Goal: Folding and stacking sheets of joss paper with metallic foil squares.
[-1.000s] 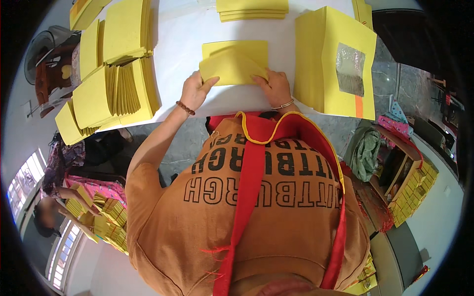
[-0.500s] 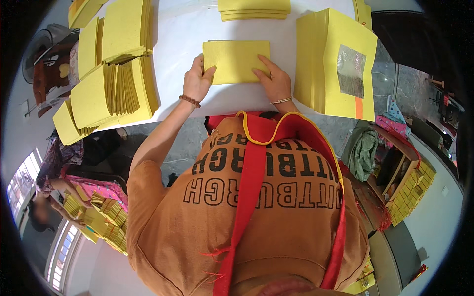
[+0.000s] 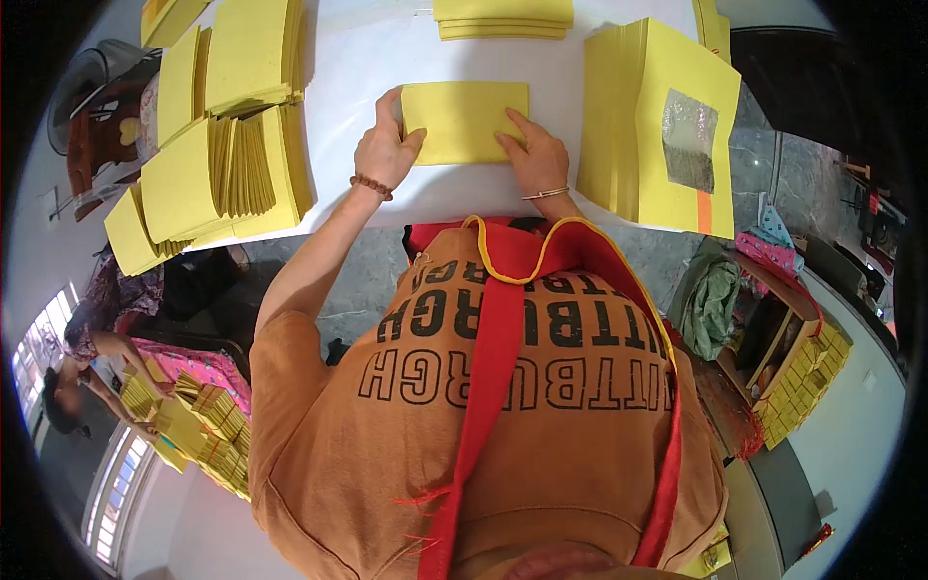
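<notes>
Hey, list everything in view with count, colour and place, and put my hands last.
Table: one, white, in front
Centre sheet: one on top, yellow, table's middle
Far stack: one, yellow, table's far side
Left stacks: several, yellow, table's left
Right pile: one, yellow, table's right
Shiny patch: one, silvery, on right pile
Bundles: many, yellow, lower left and right
Crumpled sack: one, green, right
Patterned covering: one, pink, left, by bundles
Other person: one, patterned clothing, far left
Floor: one, grey, below table
Apron: one, red, on you
Shirt: one, brown, on you
Bracelets: two, brown and pale, your wrists
Left hand: one, bare, at centre sheet's left edge
Right hand: one, bare, at its right side
</notes>
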### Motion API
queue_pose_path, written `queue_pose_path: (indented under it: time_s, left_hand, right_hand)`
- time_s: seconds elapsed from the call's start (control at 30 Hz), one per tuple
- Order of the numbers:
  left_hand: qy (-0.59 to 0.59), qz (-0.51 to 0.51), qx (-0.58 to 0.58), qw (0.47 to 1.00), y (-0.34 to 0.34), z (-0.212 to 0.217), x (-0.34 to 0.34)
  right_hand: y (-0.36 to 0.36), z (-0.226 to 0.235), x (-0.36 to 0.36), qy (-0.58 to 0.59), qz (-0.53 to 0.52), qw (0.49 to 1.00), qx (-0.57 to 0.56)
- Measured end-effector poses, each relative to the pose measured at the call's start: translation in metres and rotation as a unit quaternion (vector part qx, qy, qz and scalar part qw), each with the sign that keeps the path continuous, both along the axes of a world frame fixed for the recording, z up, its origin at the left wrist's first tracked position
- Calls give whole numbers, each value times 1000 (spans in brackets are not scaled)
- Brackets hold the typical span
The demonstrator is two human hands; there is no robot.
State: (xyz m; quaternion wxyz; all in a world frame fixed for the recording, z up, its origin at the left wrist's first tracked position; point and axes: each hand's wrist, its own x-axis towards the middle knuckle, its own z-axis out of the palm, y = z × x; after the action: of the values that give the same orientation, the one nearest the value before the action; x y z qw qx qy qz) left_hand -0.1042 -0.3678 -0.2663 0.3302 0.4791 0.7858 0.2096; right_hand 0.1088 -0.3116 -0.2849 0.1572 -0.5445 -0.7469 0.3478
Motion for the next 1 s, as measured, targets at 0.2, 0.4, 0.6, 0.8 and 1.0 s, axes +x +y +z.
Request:
queue_pose_path:
  time_s: [0.2, 0.4, 0.6, 0.8, 1.0]
  left_hand:
    - [-1, 4, -32, 999, 0, -3, -8]
    - [12, 27, -15, 999, -1, 0, -7]
    - [250, -168, 293, 907, 17, 5, 26]
    - [235, -307, 211, 898, 23, -26, 51]
    - [254, -318, 178, 896, 22, -26, 53]
  right_hand:
    - [-3, -6, -1, -3, 3, 999, 34]
    - [-4, -8, 1, 2, 3, 997, 78]
    - [-5, -7, -2, 0, 4, 997, 74]
    - [-6, -14, -2, 38, -8, 995, 88]
    - [-6, -9, 0, 29, -7, 996, 87]
